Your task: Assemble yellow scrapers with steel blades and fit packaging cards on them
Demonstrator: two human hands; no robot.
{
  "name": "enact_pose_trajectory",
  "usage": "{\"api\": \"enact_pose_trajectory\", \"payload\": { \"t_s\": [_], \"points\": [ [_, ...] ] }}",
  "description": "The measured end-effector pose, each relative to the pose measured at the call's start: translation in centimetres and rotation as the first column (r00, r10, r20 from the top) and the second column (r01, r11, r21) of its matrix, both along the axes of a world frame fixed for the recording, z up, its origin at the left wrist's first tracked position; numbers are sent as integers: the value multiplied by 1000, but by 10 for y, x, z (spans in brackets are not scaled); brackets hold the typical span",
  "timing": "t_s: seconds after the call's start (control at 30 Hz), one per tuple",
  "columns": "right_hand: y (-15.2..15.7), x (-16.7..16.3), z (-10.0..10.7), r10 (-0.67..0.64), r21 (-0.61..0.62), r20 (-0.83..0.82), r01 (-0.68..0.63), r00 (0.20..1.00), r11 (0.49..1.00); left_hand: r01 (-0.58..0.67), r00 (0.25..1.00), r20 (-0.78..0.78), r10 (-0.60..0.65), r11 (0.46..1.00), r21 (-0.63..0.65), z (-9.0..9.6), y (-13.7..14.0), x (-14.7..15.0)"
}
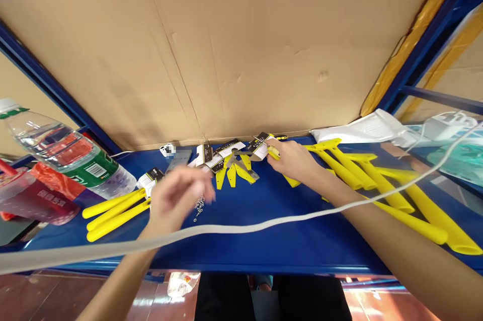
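My left hand (180,199) is over the left part of the blue shelf, smeared by motion, its fingers loosely bent and apart with nothing visible in them. Close to its fingertips lies a small pile of metal rings or nuts (199,204). My right hand (290,160) is closed at the back of the shelf, its fingers pinching a small yellow piece (273,152) that is partly hidden. Between the hands several flat yellow blade-shaped pieces (231,175) fan out beside thin metal plates (253,174). Black-and-white printed cards (216,161) lie behind them.
Yellow handles (116,217) lie at left, near a water bottle (96,167) and a red drink cup (37,195). More long yellow handles (392,187) lie at right, before a white pouch (358,127). A white cord (241,229) crosses the near view. Cardboard (245,59) stands behind.
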State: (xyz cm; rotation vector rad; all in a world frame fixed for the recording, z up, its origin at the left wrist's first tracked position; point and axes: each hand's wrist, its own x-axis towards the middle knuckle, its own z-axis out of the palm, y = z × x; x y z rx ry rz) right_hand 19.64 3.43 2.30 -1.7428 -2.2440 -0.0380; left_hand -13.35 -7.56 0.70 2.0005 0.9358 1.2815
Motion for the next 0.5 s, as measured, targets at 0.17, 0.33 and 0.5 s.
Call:
{"api": "enact_pose_trajectory", "payload": {
  "t_s": [0.17, 0.33, 0.5],
  "points": [
    [-6, -8, -3, 87, 18, -250, -85, 964, 996, 200, 904, -350, -243, 967, -156, -99, -110, 26],
    [-33, -44, -2, 265, -8, -481, -307, 835, 952, -153, 650, -760, -19, 976, -156, -229, -118, 18],
    [-51, -105, 14, 366, -117, -424, -451, 828, 885, -133, 682, -724, 101, 991, 13, -281, -107, -19]
  ]
}}
